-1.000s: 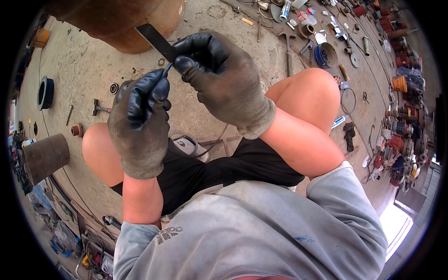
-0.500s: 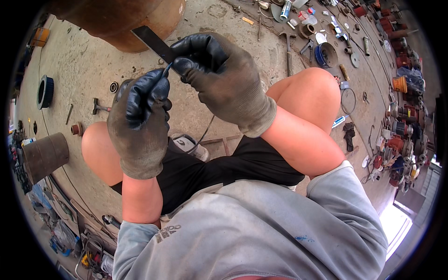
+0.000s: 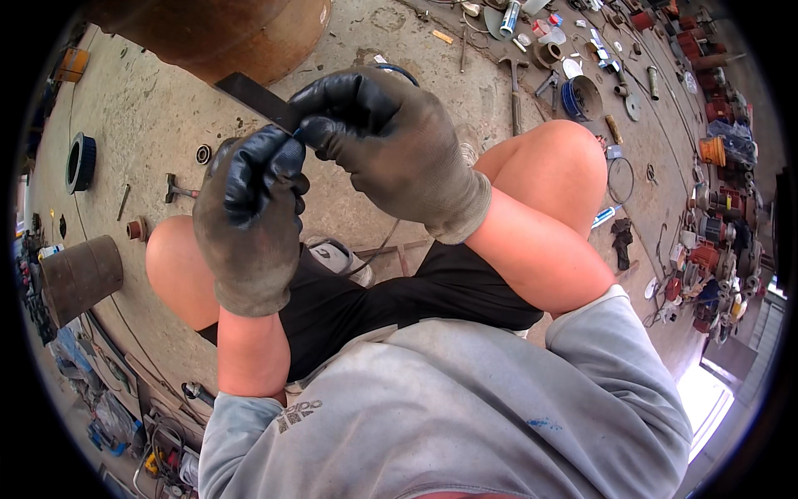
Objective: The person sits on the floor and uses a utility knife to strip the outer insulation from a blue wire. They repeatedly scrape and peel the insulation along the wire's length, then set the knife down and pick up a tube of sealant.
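My right hand (image 3: pixel 374 137), in a brown glove with black-coated fingers, pinches a dark flat blade (image 3: pixel 253 98) that sticks out up and to the left. Close against it, my left hand (image 3: pixel 253 195), in a matching glove, is closed on a thin blue cable (image 3: pixel 298 131). Only a speck of the cable shows between the hands, where it meets the blade's lower edge. Beyond my right knuckles curves a blue strand (image 3: pixel 405 73). A dark cord (image 3: pixel 381 249) hangs lower down between my legs; I cannot tell if it joins the blue one.
A rusty drum (image 3: pixel 258 41) stands just past the blade. A hammer (image 3: pixel 514 96), a blue-wound spool (image 3: pixel 580 98) and many small parts lie at the far right. On the left are a black ring (image 3: pixel 81 162), another hammer (image 3: pixel 176 189) and a rusty cylinder (image 3: pixel 81 279).
The right hand and blade have shifted slightly left and down, closer to my left hand. Less of the blue cable shows between the hands, and a blue strand now appears beyond the right knuckles.
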Tool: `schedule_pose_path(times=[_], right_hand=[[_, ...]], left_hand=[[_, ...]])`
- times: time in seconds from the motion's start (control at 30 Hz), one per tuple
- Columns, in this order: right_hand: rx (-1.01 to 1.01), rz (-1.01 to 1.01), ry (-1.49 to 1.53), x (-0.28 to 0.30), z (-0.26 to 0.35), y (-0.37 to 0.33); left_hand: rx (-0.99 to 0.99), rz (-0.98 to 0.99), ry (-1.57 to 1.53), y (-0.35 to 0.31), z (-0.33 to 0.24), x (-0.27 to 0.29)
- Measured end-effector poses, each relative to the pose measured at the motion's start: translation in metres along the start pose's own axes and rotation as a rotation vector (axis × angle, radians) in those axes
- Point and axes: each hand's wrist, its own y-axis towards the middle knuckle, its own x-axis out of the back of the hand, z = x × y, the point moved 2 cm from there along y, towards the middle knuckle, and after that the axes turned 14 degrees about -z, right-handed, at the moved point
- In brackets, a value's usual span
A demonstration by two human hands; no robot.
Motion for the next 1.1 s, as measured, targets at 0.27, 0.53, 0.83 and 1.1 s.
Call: schedule_pose_path(times=[0.27, 0.53, 0.83, 1.1], right_hand=[[-0.189, -0.141, 0.211, 0.013, -0.002, 0.012], [-0.342, -0.095, 0.305, 0.016, -0.005, 0.011], [-0.397, -0.066, 0.325, 0.024, 0.0, 0.021], [-0.391, -0.139, 0.263, 0.034, 0.003, 0.033]], left_hand=[[0.188, -0.002, -0.147, 0.006, -0.008, -0.003], [0.358, 0.021, -0.182, 0.011, -0.006, 0.001], [0.326, 0.1, -0.106, 0.016, 0.005, -0.009], [0.475, 0.221, -0.269, 0.031, 0.015, -0.019]])
